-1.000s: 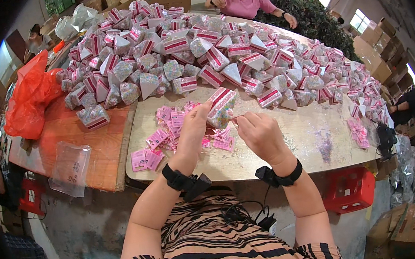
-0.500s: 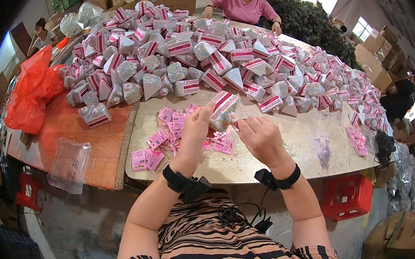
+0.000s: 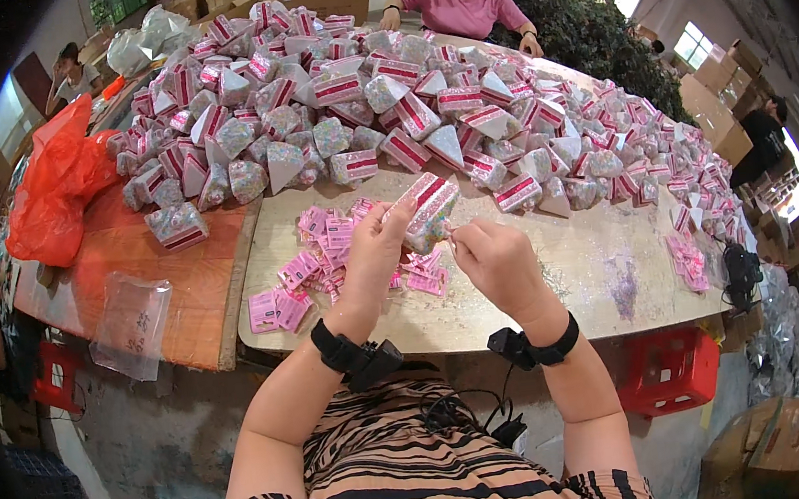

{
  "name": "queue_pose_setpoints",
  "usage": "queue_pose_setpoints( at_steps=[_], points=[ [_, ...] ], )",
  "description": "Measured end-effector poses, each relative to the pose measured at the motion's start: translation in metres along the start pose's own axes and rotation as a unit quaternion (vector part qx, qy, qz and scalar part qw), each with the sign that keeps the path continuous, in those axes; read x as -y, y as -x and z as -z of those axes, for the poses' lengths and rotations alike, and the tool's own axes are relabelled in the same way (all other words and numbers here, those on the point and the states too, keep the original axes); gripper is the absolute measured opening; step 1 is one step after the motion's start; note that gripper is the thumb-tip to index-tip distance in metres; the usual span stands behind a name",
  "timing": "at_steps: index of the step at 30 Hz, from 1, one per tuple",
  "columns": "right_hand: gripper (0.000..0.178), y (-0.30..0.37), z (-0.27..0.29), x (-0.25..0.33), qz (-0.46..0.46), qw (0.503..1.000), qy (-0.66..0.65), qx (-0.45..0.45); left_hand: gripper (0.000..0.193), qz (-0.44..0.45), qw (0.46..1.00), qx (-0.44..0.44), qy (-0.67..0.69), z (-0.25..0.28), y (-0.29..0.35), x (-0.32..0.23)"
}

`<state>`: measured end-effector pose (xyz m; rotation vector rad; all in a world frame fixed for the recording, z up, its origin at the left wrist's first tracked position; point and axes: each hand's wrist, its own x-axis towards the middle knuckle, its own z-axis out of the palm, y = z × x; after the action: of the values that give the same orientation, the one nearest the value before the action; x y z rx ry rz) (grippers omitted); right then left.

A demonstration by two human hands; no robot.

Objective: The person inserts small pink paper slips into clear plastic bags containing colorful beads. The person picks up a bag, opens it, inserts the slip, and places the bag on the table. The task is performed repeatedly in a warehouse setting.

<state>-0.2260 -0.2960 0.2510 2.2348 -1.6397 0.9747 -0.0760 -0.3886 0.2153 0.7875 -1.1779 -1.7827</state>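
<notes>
My left hand [image 3: 381, 242] is closed around a toy cake slice [image 3: 428, 210], white with a dark pink stripe and a speckled, sprinkle-like end. Close against its right side, my right hand [image 3: 495, 258] pinches with thumb and forefinger. Whatever lies between those fingertips is too small to make out. Under and beside my left wrist, several pink printed tags [image 3: 300, 270] are scattered on the pale tabletop [image 3: 539, 303]. Beyond my hands rises a large heap of similar cake slices [image 3: 350, 166].
An orange plastic bag [image 3: 57, 186] and a clear plastic sleeve [image 3: 132, 323] lie on the brown board at left. More pink tags [image 3: 687, 260] lie at the right. Red stools [image 3: 671, 370] stand below the table edge. Across the table sits a person in pink [image 3: 462, 3].
Both hands stay at nearly the same place, with the cake slice still in the left. The right fingers have shifted slightly beside it. The whole view has moved a little.
</notes>
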Motion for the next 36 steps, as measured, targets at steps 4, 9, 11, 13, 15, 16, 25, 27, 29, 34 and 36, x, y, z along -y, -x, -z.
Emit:
queue_pose_setpoints(
  at_steps=[4, 9, 11, 13, 15, 16, 25, 27, 29, 34, 36],
  points=[
    [0.013, 0.001, 0.013, 0.0, -0.187, 0.939, -0.28, 0.071, 0.031, 0.032, 0.999, 0.008, 0.029, 0.008, -0.002, 0.003],
    [0.006, 0.005, 0.022, -0.002, -0.304, 0.801, -0.505, 0.111, 0.032, 0.072, 0.995, 0.031, 0.066, 0.002, 0.005, -0.003],
    [0.006, 0.007, 0.021, -0.009, -0.299, 0.786, -0.529, 0.111, 0.032, 0.078, 0.994, 0.042, 0.07, -0.002, 0.004, -0.004],
    [0.012, 0.008, 0.02, -0.009, -0.319, 0.775, -0.536, 0.105, 0.033, 0.083, 0.993, 0.061, 0.063, 0.0, 0.002, 0.001],
    [0.013, 0.014, 0.017, -0.012, -0.329, 0.798, -0.495, 0.101, 0.033, 0.096, 0.993, 0.046, 0.057, -0.007, 0.005, 0.002],
    [0.014, 0.015, 0.016, -0.013, -0.337, 0.809, -0.472, 0.098, 0.034, 0.103, 0.992, 0.041, 0.054, -0.009, 0.007, 0.004],
    [0.023, 0.034, -0.007, -0.002, -0.342, 0.77, -0.531, 0.092, 0.035, 0.046, 0.995, 0.081, 0.044, 0.015, 0.01, 0.027],
    [0.025, 0.035, -0.006, 0.004, -0.321, 0.809, -0.488, 0.067, 0.025, 0.029, 0.997, 0.065, 0.039, 0.007, 0.012, 0.026],
    [0.027, 0.036, -0.008, 0.003, -0.324, 0.805, -0.493, 0.06, 0.024, 0.04, 0.997, 0.061, 0.023, 0.003, 0.016, 0.022],
    [0.024, 0.041, -0.015, 0.004, -0.345, 0.775, -0.523, 0.082, 0.022, 0.032, 0.997, 0.069, 0.025, 0.013, 0.02, 0.024],
    [0.022, 0.04, -0.008, 0.009, -0.329, 0.79, -0.509, 0.09, 0.023, 0.061, 0.996, 0.057, 0.03, 0.01, 0.025, 0.014]
  ],
)
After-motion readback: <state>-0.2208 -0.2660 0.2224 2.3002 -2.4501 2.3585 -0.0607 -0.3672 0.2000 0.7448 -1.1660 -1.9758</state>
